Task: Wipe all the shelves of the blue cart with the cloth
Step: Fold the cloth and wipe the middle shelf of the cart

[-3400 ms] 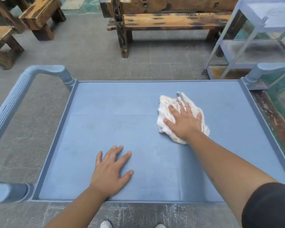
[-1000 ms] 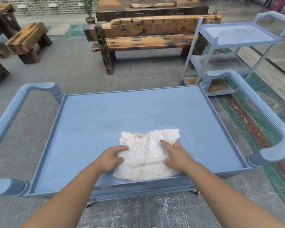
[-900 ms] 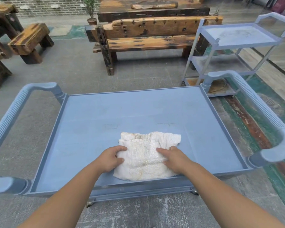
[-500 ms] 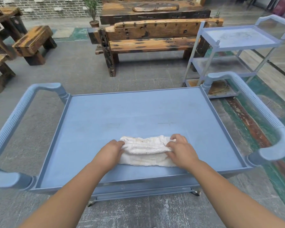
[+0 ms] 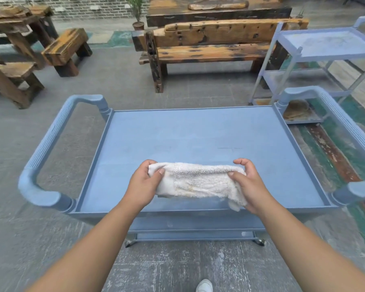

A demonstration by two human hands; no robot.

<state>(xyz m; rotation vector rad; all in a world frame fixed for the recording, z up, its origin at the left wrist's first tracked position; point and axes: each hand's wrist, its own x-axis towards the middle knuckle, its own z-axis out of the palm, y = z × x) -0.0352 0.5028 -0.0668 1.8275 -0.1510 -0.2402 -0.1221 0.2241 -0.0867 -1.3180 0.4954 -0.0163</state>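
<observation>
Over the near edge of the top shelf [image 5: 198, 133], the left hand [image 5: 142, 186] pinches the cloth [image 5: 198, 181] at its left end, thumb on top and fingers curled under. The right hand [image 5: 250, 186] grips the right end the same way, a loose corner hanging below its palm. Held taut between them, the cloth is folded into a long band, probably to turn up a cleaner face. Below, near edges of the cart [image 5: 42, 144]'s lower shelves [image 5: 194, 225] show, likely next to wipe.
</observation>
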